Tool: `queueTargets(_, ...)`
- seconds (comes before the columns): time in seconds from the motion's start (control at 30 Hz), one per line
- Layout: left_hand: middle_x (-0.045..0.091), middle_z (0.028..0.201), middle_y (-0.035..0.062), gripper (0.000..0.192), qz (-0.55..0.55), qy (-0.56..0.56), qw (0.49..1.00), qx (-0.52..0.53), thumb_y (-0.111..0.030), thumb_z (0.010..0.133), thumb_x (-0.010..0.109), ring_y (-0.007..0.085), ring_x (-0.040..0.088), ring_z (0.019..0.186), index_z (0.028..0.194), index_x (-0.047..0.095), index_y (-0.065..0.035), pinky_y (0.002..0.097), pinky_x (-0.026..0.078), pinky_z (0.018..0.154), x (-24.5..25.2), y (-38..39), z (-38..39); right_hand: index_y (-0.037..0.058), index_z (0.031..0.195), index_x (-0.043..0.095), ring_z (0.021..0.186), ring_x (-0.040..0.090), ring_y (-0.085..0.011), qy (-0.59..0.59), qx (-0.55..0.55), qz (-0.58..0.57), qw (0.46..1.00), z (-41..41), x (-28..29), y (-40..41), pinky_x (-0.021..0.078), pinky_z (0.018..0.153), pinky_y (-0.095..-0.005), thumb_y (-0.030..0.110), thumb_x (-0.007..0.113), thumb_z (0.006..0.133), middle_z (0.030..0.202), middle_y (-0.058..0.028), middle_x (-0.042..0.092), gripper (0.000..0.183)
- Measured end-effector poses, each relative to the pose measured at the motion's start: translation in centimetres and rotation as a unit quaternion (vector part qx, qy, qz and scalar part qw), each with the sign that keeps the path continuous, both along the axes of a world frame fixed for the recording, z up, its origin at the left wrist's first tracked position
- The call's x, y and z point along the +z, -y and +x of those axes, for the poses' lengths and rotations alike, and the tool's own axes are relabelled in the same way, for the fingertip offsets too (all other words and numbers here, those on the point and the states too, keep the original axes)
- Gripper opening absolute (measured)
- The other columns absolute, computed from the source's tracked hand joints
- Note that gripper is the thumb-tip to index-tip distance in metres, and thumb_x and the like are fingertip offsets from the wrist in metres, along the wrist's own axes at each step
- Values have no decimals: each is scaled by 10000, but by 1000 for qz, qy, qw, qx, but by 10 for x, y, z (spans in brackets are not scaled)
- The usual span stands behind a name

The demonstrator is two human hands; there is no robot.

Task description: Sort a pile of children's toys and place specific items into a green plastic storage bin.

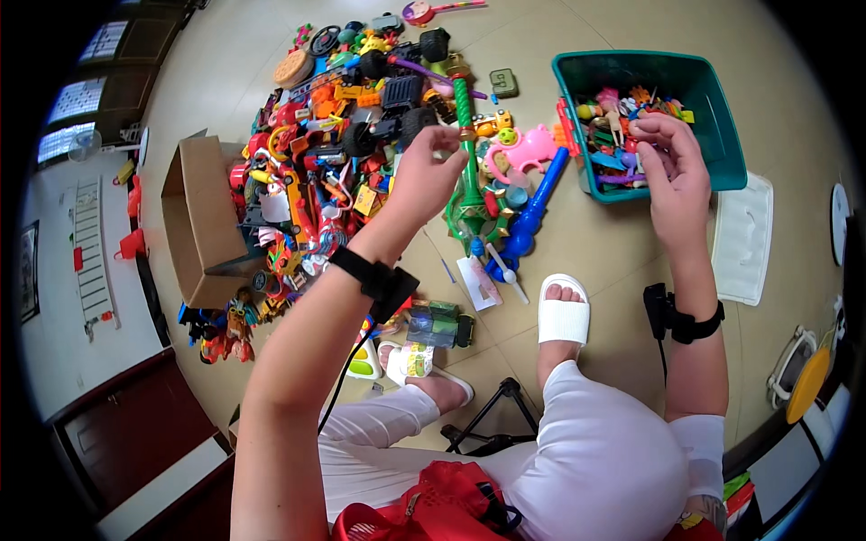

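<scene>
My left hand (pixel 431 169) is raised over the toy pile with its fingertips bent together, right beside a green toy sword (pixel 464 108); whether it touches the sword or holds something small, I cannot tell. My right hand (pixel 676 176) hovers at the near right part of a green plastic bin (pixel 727 145), its thumb and fingers curved apart, with no object visible between them. Small mixed toys and a doll (pixel 612 118) lie in the bin. Between the hands are a pink plastic toy (pixel 531 147), a blue plastic toy bat (pixel 524 233) and a yellow toy vehicle (pixel 492 123).
A large toy pile (pixel 325 155) spreads at the left, with an open cardboard box (pixel 203 216) beside it. The bin's white lid (pixel 744 237) lies right of the bin. A clear-sided toy truck (pixel 440 324) stands near my feet, and a black tripod stand (pixel 497 412) is between my legs.
</scene>
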State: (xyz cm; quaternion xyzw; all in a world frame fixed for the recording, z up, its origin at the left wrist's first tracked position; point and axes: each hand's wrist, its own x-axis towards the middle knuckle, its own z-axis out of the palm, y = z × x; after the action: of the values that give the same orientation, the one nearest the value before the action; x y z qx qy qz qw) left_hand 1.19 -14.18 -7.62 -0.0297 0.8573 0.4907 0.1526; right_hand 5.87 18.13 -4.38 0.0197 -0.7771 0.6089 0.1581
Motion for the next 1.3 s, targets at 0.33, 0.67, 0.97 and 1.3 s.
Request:
queueTargets(0.33,685,1108,95,397,-83,65,988,110,-158,929,706,169,667,922,1266,580,10,305,542,782,-27,108,49,-12,1113,642,982,658,-243,-5,139,133,981,-4,10,81,533,869,-336,12,656,926,1108,-135,642,189)
queueTargets(0.67,718,1058,117,476,-159,126,978,55,-197,889,738,233,702,934,1292,587,3,361,558,827,-48,124,79,-41,1261,546,996,658,-448,107,228,428,868,-27,-44,127,553,863,-490,64,602,910,1095,-298,613,371)
queueTargets(0.97,693,1134,200,461,-247,93,963,-53,-126,847,679,369,686,1051,1290,599,-28,442,551,915,-85,111,94,-15,1169,576,886,713,-412,118,267,605,741,-85,-88,159,591,777,-479,67,632,874,1077,-277,647,311)
queueTargets(1.3,593,1202,291,353,-304,64,945,-102,-49,848,586,461,672,1014,1194,612,10,506,574,863,-103,98,90,-24,1186,596,1001,704,-406,213,299,594,716,-125,-130,162,595,859,-436,69,731,802,1161,-275,650,418)
